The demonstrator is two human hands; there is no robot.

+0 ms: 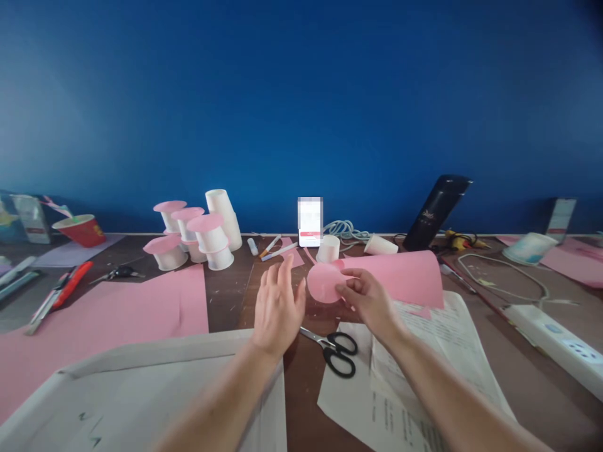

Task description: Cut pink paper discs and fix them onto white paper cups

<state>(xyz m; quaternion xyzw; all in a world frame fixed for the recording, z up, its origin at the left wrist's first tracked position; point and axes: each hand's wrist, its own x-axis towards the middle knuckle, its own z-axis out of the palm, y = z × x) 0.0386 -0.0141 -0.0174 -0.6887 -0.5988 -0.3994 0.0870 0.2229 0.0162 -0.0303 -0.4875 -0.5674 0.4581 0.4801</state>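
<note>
A round pink paper disc (324, 283) is pinched at its right edge by my right hand (365, 298). To the left of the disc, my left hand (279, 304) is raised with its fingers stretched out, holding nothing. Just behind the disc a white paper cup (328, 249) stands on the dark table. Black-handled scissors (336, 351) lie below, between my forearms. Curled pink paper (405, 276) rests behind my right hand. At the left back, several white cups carry pink discs (208, 223), some of them stacked in two levels.
A white cup stack (223, 216) leans near the wall. A lit phone (309, 223) stands at the back centre, a black bottle (436, 213) right of it. Pink sheets (141, 301), a red cutter (73, 284) and a power strip (560, 342) flank the middle.
</note>
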